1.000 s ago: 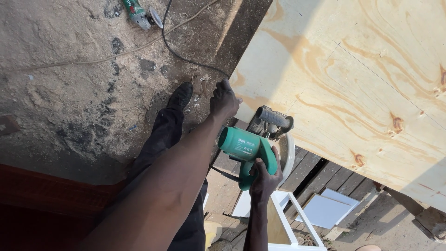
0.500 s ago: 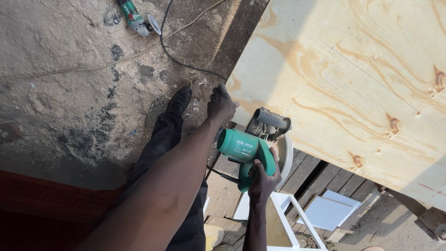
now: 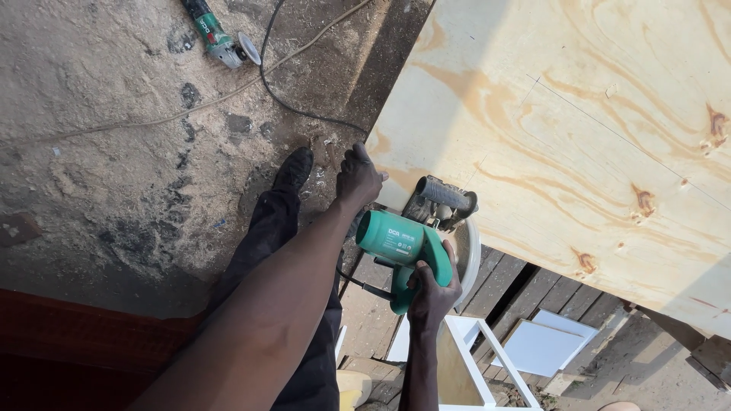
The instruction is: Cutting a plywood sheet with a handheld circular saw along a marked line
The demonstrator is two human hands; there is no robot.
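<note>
My right hand (image 3: 431,295) grips the handle of a green hand-held circular saw (image 3: 411,245), whose guard and blade sit at the near edge of a large plywood sheet (image 3: 579,122). My left hand (image 3: 358,180) reaches forward and presses on the corner edge of the same sheet, just left of the saw. A thin pencil line crosses the sheet's top. The saw's black cord (image 3: 358,283) hangs below the tool.
A green angle grinder (image 3: 217,34) lies on the sawdust-covered concrete ground (image 3: 114,152), with a black cable (image 3: 289,106) running from it. My dark trouser leg and shoe (image 3: 293,171) stand by the sheet. White frames and panels (image 3: 533,346) lie on wooden planks below.
The view has shifted slightly. My left hand has slid a little further along the sheet's edge while the saw stays at the same corner in my right hand.
</note>
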